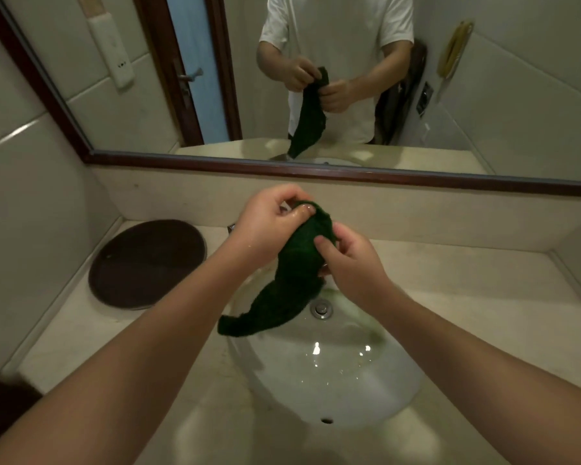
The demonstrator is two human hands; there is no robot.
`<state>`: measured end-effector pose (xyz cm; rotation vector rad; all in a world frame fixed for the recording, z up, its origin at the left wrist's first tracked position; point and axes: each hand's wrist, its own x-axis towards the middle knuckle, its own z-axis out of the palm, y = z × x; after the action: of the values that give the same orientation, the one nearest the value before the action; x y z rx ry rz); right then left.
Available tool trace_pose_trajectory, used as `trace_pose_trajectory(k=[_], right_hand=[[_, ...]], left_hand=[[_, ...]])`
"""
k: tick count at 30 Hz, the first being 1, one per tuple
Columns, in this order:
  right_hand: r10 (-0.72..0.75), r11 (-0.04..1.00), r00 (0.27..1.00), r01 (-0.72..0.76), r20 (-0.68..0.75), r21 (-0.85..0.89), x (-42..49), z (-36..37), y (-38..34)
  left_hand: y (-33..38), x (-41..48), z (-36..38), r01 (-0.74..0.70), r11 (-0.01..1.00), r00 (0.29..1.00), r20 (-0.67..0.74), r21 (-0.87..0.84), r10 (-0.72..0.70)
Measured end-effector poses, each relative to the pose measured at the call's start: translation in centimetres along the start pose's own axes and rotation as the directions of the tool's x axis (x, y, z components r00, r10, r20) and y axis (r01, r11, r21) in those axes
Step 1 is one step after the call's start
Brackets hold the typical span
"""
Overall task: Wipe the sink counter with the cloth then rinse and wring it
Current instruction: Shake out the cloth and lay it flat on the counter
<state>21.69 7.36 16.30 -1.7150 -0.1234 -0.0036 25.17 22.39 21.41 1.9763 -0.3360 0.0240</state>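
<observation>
A dark green cloth (pixel 289 280) hangs bunched above the white sink basin (pixel 366 391), its loose tail drooping to the lower left over the basin's rim. My left hand (pixel 269 223) pinches the cloth's top end, fingers wet. My right hand (pixel 349 260) grips the cloth's middle from the right side. The basin holds a little water, and its metal drain (pixel 321 309) shows just right of the cloth. The beige stone counter (pixel 483 297) surrounds the basin. The tap is hidden behind my hands.
A round dark brown tray (pixel 145 263) lies on the counter at the left. A wood-framed mirror (pixel 316 169) runs along the back wall and reflects a person holding the cloth. Tiled walls close in both sides.
</observation>
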Motion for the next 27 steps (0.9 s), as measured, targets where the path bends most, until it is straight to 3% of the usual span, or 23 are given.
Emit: trace_pose_trajectory(k=[5, 9, 13, 17, 20, 22, 24, 27], right_hand=[[-0.080, 0.994, 0.990, 0.071, -0.117, -0.083, 0.8, 0.6, -1.3], [-0.140, 0.965, 0.986, 0.115, -0.093, -0.235, 1.5, 1.5, -1.9], [-0.185, 0.948, 0.979, 0.155, -0.084, -0.276, 1.9, 1.1, -2.5], [-0.062, 0.961, 0.997, 0.070, 0.039, -0.268, 2.1, 0.7, -2.0], [0.012, 0.868, 0.996, 0.035, 0.092, -0.495, 1.7, 1.1, 0.9], [0.075, 0.818, 0.996, -0.039, 0.039, -0.575, 1.3, 1.5, 3.3], [0.164, 0.837, 0.986, -0.147, -0.015, -0.528, 0.7, 1.7, 5.2], [0.237, 0.908, 0.969, -0.194, 0.074, -0.370, -0.4, 2.9, 6.5]], left_hand=[[-1.4, -0.9, -1.5, 0.064, 0.996, 0.997, -0.029, -0.068, -0.066], [-1.3, -1.2, -2.2, 0.100, 0.970, 0.992, -0.059, -0.224, -0.116], [-1.0, -1.4, -2.2, 0.081, 0.973, 0.996, -0.023, -0.217, -0.088], [-0.9, -1.4, -1.7, 0.071, 0.965, 0.996, -0.029, -0.253, -0.081], [-0.4, -1.1, -1.6, 0.046, 0.974, 0.997, -0.048, -0.220, -0.057], [0.0, -1.1, -1.8, 0.031, 0.974, 0.996, -0.070, -0.222, -0.048], [0.6, -1.1, -2.3, 0.029, 0.970, 0.995, -0.084, -0.242, -0.051], [1.1, -1.0, -3.5, -0.003, 0.982, 0.996, -0.092, -0.188, -0.015]])
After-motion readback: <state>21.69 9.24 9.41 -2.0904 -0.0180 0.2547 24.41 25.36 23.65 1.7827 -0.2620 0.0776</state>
